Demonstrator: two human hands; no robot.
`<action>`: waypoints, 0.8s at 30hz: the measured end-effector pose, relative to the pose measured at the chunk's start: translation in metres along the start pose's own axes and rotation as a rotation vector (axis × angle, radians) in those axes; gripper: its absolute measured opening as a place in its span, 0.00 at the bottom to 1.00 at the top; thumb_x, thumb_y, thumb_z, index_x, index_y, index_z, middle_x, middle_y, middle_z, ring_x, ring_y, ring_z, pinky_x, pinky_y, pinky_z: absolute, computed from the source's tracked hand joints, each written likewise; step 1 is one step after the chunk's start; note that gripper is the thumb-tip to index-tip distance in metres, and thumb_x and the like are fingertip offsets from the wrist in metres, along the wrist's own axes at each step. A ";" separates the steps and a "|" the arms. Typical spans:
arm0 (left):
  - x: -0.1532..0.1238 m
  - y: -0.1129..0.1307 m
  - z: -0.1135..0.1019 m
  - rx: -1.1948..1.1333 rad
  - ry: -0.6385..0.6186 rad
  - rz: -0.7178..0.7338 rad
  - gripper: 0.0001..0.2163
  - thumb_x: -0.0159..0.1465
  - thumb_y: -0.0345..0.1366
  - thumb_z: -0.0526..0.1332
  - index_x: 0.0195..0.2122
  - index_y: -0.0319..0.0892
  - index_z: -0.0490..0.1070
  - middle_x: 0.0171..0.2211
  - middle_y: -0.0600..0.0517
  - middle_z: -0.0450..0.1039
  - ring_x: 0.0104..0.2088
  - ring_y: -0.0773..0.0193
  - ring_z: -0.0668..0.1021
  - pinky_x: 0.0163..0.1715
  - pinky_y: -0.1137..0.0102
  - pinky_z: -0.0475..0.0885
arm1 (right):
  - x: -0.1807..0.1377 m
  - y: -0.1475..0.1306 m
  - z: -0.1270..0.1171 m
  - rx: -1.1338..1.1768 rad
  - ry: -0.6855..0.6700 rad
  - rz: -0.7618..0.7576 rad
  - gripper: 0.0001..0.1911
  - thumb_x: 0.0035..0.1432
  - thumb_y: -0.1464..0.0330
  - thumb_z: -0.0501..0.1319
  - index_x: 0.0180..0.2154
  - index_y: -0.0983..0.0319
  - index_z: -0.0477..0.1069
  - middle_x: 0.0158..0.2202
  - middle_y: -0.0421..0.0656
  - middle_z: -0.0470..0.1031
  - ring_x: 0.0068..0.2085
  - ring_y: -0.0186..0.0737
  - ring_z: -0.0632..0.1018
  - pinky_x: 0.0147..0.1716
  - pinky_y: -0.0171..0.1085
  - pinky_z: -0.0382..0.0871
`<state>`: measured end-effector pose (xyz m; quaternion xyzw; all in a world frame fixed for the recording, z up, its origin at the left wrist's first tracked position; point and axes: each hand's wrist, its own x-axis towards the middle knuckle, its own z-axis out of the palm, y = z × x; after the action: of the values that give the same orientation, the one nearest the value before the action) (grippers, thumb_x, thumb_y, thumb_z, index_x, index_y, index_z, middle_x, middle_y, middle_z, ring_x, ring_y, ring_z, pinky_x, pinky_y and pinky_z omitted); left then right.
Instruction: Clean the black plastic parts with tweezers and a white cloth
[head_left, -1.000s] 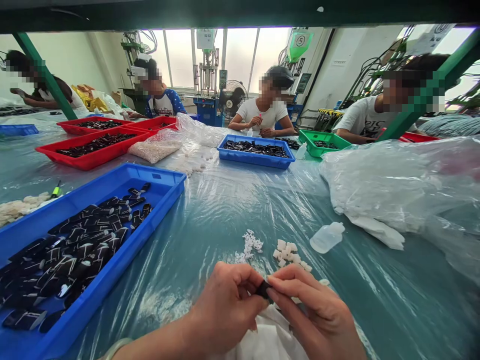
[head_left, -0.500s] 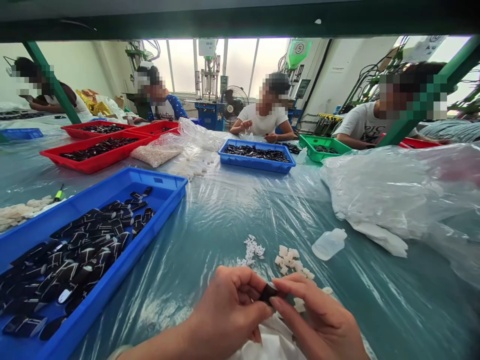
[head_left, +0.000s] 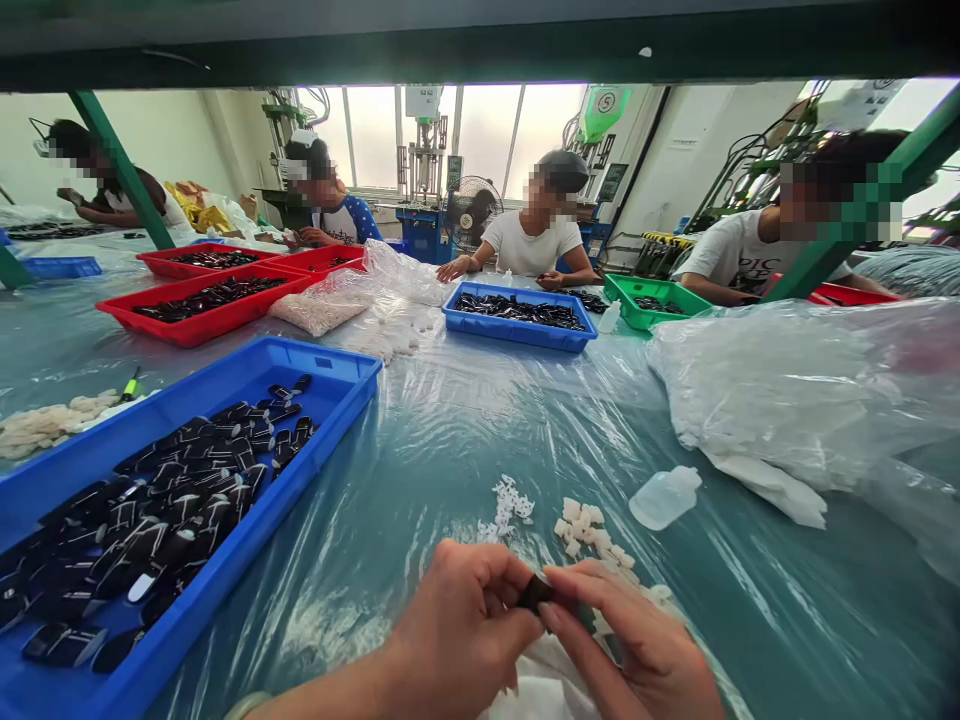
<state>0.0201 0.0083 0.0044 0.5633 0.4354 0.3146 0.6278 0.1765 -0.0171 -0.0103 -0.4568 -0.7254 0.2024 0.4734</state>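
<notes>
Between my two hands is a small black plastic-looking piece (head_left: 535, 593), its lower part hidden by fingers. My left hand (head_left: 465, 620) pinches it from the left between thumb and fingers. From the right, my right hand (head_left: 630, 630) grips its other side with thumb and forefinger. Just beyond the hands lie a heap of tiny white pieces (head_left: 505, 508) and a pile of cream-coloured square bits (head_left: 581, 525). Under my hands is some white cloth or plastic (head_left: 551, 680), partly covered. A translucent squeeze bottle (head_left: 666, 497) lies on its side to the right.
A large blue tray (head_left: 330, 370) of black pieces stands at the left. Farther back are another blue tray (head_left: 517, 335), red trays (head_left: 180, 330) and a green tray (head_left: 637, 315). Crumpled clear plastic (head_left: 810, 390) covers the right. Several co-workers sit opposite; a green beam (head_left: 480, 65) crosses overhead.
The view has shifted slightly, moving the scene a little right and down. My hands keep their grip on the black piece. A co-worker opposite has lowered a hand to the table.
</notes>
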 end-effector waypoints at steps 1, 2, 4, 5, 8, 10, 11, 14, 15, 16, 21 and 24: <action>0.001 0.001 0.000 -0.051 -0.011 -0.022 0.02 0.48 0.26 0.56 0.24 0.36 0.68 0.15 0.58 0.64 0.13 0.74 0.67 0.13 0.79 0.61 | 0.000 0.001 0.000 0.018 -0.002 0.029 0.09 0.53 0.74 0.61 0.37 0.56 0.72 0.32 0.40 0.76 0.32 0.35 0.78 0.31 0.27 0.73; 0.001 0.003 0.000 -0.109 -0.024 -0.045 0.02 0.48 0.27 0.57 0.24 0.36 0.68 0.16 0.57 0.65 0.13 0.74 0.68 0.13 0.80 0.62 | -0.001 0.001 0.000 0.043 -0.002 0.064 0.09 0.53 0.73 0.60 0.37 0.56 0.73 0.32 0.40 0.76 0.32 0.36 0.78 0.31 0.28 0.73; 0.004 0.006 -0.002 -0.227 -0.047 -0.076 0.04 0.47 0.27 0.59 0.26 0.35 0.68 0.18 0.56 0.68 0.13 0.74 0.69 0.13 0.79 0.64 | -0.004 0.004 0.001 0.104 0.006 0.146 0.10 0.54 0.70 0.59 0.40 0.56 0.73 0.33 0.41 0.76 0.34 0.37 0.78 0.33 0.29 0.73; 0.005 0.007 -0.003 -0.275 -0.050 -0.081 0.05 0.47 0.27 0.60 0.26 0.34 0.68 0.18 0.55 0.69 0.13 0.74 0.69 0.13 0.79 0.65 | -0.005 0.005 0.001 0.145 0.013 0.180 0.12 0.55 0.69 0.59 0.43 0.56 0.72 0.33 0.42 0.75 0.34 0.37 0.78 0.35 0.31 0.73; 0.008 0.009 -0.006 -0.365 -0.029 -0.075 0.08 0.45 0.26 0.61 0.28 0.34 0.68 0.19 0.54 0.71 0.13 0.72 0.71 0.14 0.78 0.67 | -0.007 0.009 0.002 0.288 0.040 0.262 0.18 0.55 0.67 0.60 0.49 0.55 0.68 0.33 0.42 0.75 0.36 0.38 0.78 0.38 0.34 0.73; 0.008 0.009 -0.007 -0.394 -0.022 -0.065 0.10 0.44 0.25 0.61 0.29 0.34 0.68 0.20 0.54 0.72 0.15 0.72 0.73 0.16 0.78 0.69 | -0.007 0.009 0.002 0.366 0.052 0.316 0.18 0.55 0.66 0.60 0.49 0.55 0.68 0.33 0.43 0.75 0.35 0.38 0.77 0.37 0.34 0.72; 0.008 0.009 -0.008 -0.401 -0.024 -0.058 0.10 0.44 0.25 0.61 0.30 0.34 0.68 0.20 0.54 0.72 0.15 0.71 0.73 0.16 0.78 0.69 | -0.007 0.009 0.002 0.390 0.063 0.340 0.18 0.55 0.65 0.61 0.48 0.55 0.69 0.33 0.43 0.75 0.35 0.38 0.77 0.37 0.34 0.72; 0.008 0.010 -0.009 -0.422 -0.034 -0.035 0.10 0.46 0.26 0.61 0.31 0.33 0.68 0.21 0.52 0.72 0.16 0.71 0.74 0.17 0.78 0.69 | -0.006 0.010 0.003 0.422 0.058 0.361 0.16 0.53 0.64 0.62 0.46 0.55 0.70 0.32 0.43 0.75 0.34 0.38 0.77 0.36 0.33 0.72; 0.008 0.010 -0.010 -0.432 -0.032 -0.028 0.10 0.46 0.27 0.62 0.31 0.33 0.68 0.22 0.52 0.72 0.16 0.71 0.74 0.16 0.78 0.69 | -0.007 0.011 0.003 0.420 0.060 0.351 0.16 0.54 0.64 0.62 0.46 0.55 0.71 0.32 0.42 0.75 0.34 0.37 0.77 0.36 0.33 0.72; 0.007 0.010 -0.011 -0.439 -0.031 -0.023 0.11 0.46 0.28 0.62 0.32 0.33 0.68 0.22 0.51 0.72 0.16 0.71 0.74 0.16 0.78 0.69 | -0.007 0.012 0.004 0.414 0.051 0.336 0.16 0.54 0.65 0.61 0.46 0.55 0.70 0.32 0.42 0.75 0.33 0.37 0.77 0.37 0.33 0.72; 0.008 0.010 -0.013 -0.425 -0.032 -0.028 0.12 0.47 0.30 0.62 0.33 0.33 0.67 0.23 0.50 0.72 0.16 0.71 0.74 0.16 0.78 0.68 | -0.007 0.019 0.003 0.358 -0.036 0.246 0.17 0.56 0.68 0.59 0.48 0.53 0.68 0.32 0.41 0.75 0.34 0.35 0.77 0.36 0.31 0.72; 0.009 0.007 -0.013 -0.393 -0.019 -0.026 0.12 0.47 0.30 0.61 0.34 0.34 0.66 0.23 0.51 0.72 0.16 0.70 0.73 0.16 0.78 0.68 | -0.007 0.020 0.001 0.313 -0.059 0.239 0.16 0.57 0.69 0.58 0.48 0.54 0.68 0.32 0.41 0.75 0.32 0.34 0.77 0.34 0.29 0.72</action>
<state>0.0132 0.0231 0.0097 0.4271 0.3669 0.3799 0.7339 0.1859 -0.0123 -0.0290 -0.4544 -0.6393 0.3805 0.4900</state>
